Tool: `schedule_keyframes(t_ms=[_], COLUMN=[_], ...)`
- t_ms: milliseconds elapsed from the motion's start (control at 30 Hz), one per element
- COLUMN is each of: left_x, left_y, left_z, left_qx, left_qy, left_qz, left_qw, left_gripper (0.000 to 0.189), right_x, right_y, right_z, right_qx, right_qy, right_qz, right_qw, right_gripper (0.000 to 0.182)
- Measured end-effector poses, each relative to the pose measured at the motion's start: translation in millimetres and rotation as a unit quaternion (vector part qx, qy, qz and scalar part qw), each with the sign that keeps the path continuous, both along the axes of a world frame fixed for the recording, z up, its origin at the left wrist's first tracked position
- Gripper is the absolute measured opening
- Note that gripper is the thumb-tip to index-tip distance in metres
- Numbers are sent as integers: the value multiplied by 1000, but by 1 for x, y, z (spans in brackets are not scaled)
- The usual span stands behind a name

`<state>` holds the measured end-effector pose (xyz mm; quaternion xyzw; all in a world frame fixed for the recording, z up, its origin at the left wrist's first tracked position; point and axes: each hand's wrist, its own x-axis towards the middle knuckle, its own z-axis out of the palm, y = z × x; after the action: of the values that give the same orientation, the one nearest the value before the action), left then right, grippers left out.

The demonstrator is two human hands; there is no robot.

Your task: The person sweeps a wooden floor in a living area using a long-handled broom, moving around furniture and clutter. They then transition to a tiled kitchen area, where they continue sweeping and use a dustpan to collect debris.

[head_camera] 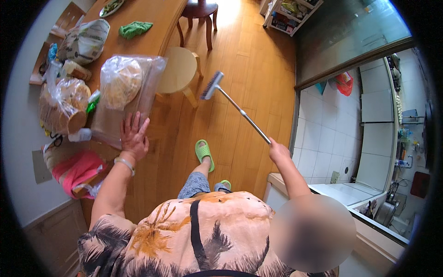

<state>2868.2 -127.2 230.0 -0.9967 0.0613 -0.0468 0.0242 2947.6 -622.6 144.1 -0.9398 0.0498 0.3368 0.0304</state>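
My right hand is closed around the end of a metal-handled floor brush. Its bristled head points away from me, above or on the wooden floor; I cannot tell which. At the left, my left hand lies with fingers spread on the plastic-covered near end of the wooden table. Just beyond its fingertips is a clear plastic bag of round flatbreads. Another clear bag with round, bread-like food sits farther left.
A light round stool stands against the table's right side, with a dark wooden stool beyond. Ahead is a shelf rack. Sliding glass doors border the tiled kitchen at right. A pink cloth hangs near my left arm.
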Motion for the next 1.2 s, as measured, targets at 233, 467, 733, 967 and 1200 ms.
schedule_keyframes(t_ms=[233, 467, 733, 967, 1200], left_x=[7, 8, 32, 169, 342], left_y=[8, 13, 3, -44, -33], left_z=[-4, 16, 52, 80, 29], left_qx=[-31, -94, -118, -140, 26], left_qy=[24, 109, 154, -65, -31], left_qz=[-4, 13, 39, 96, 128], left_qw=[999, 990, 980, 983, 991], left_gripper=[66, 81, 56, 38, 71], right_x=[60, -73, -33, 129, 262], right_y=[11, -44, -58, 5, 35], right_z=[-53, 4, 52, -51, -83], right_qx=[42, 35, 138, 262, 216], right_qy=[-6, 118, 77, -38, -33], right_qz=[-40, -320, -290, -160, -87], right_qw=[998, 940, 944, 951, 972], right_gripper=[30, 26, 26, 33, 34])
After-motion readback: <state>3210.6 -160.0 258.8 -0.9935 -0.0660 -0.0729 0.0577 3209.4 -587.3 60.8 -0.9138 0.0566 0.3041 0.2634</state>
